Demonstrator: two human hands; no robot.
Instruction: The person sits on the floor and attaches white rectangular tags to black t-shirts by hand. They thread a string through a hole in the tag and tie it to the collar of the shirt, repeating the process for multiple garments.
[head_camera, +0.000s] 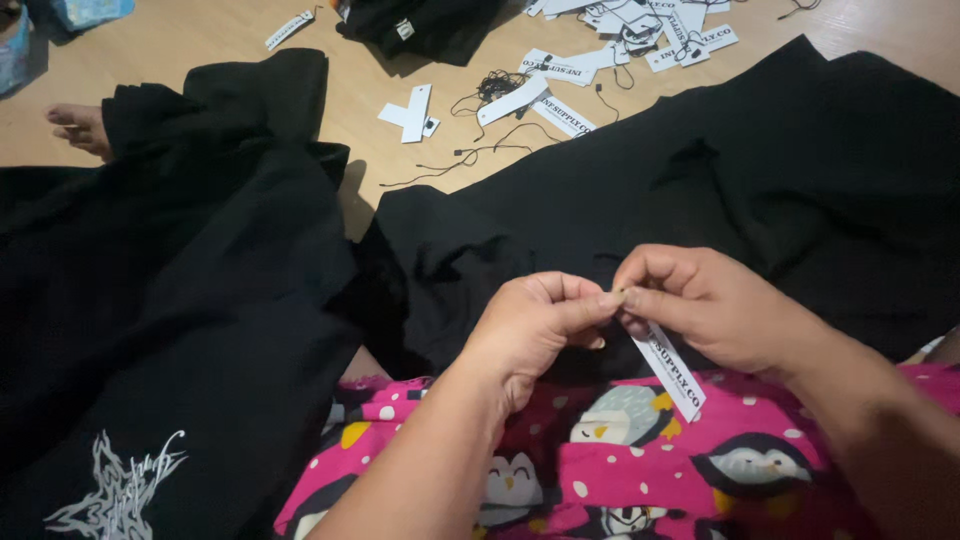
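Observation:
My left hand (530, 325) and my right hand (700, 305) meet fingertip to fingertip over my lap. Between thumb and forefinger of both hands sits a tiny pale fastener at the top of a white paper hang tag (670, 372). The tag hangs down under my right hand, printed side up. Behind the hands lies a black garment (760, 160) spread on the floor; the hands hover just above its near edge.
A second black garment with a white star print (130, 480) covers the left. Loose white tags and black strings (560, 85) litter the wooden floor. Another dark bundle (420, 25) lies at the top. A bare foot (80, 128) shows at left. Pink penguin-patterned fabric (620, 460) covers my lap.

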